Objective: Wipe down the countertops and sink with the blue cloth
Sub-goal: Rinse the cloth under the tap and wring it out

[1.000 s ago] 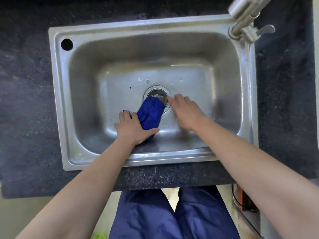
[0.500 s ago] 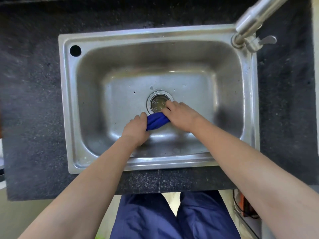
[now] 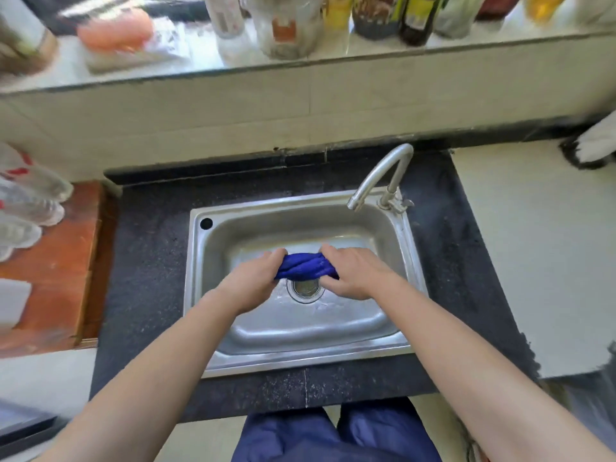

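The blue cloth point(image 3: 305, 265) is rolled and twisted into a short rope, held above the steel sink point(image 3: 213, 248) just over the drain point(image 3: 304, 288). My left hand point(image 3: 255, 278) grips its left end and my right hand point(image 3: 355, 273) grips its right end. Both hands hover over the basin's middle, and the cloth's ends are hidden inside my fists. Dark speckled countertop point(image 3: 150, 261) surrounds the sink on all sides.
A curved faucet point(image 3: 383, 175) arches over the sink's back right corner. A wooden board point(image 3: 60, 268) with clear plastic bottles point(image 3: 26, 201) lies left. A white surface point(image 3: 540, 255) sits right. Bottles and jars point(image 3: 290, 25) line the ledge behind.
My hands lifted the cloth off the sink floor and twisted it between them. The view pulled back and tilted up, showing the faucet, ledge and side surfaces.
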Motion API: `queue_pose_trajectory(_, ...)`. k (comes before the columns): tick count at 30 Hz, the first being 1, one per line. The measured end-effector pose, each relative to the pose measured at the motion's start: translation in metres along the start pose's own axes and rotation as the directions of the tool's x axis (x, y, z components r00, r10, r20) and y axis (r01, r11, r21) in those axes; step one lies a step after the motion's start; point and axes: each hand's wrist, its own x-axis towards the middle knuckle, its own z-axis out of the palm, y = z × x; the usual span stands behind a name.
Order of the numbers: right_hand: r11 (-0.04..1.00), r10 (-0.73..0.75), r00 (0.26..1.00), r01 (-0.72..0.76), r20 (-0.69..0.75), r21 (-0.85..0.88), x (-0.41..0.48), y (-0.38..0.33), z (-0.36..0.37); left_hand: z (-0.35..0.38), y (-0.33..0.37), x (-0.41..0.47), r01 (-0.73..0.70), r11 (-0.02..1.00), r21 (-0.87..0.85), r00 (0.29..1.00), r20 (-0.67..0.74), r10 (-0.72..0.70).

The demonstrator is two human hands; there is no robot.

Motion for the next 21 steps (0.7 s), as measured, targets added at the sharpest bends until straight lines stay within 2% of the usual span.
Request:
queue_pose_trajectory(4,0.999,0.032,0.999,-0.031,-0.007,0.036,-0.007,-0.009,-0.035,-0.026,0.004,-0.019,-0.020,0.997,-0.072,0.997,-0.080,0.015)
queue_pose_trajectory(7,0.974,0.117,0.992,-0.106,-0.043,0.201,-0.007,-0.019,-0.046,-0.038,0.006,-0.026,-0.014,0.983,-0.182,0.993,-0.118,-0.007)
queue_pose_trajectory(11,0.884,0.247,0.968,-0.202,-0.054,0.422,-0.006,-0.031,-0.047,-0.042,0.008,-0.029,0.009,0.960,-0.281,0.982,-0.177,-0.061)
queue_pose_trajectory(17,0.868,0.332,0.941,-0.281,-0.058,0.409,-0.005,-0.042,-0.044,-0.038,0.011,-0.034,0.025,0.934,-0.355,0.966,-0.234,-0.114)
queue_pose_trajectory(21,0.837,0.299,0.954,-0.243,-0.038,0.490,-0.004,-0.043,-0.035,-0.035,0.007,-0.036,0.046,0.915,-0.401,0.966,-0.216,-0.144)
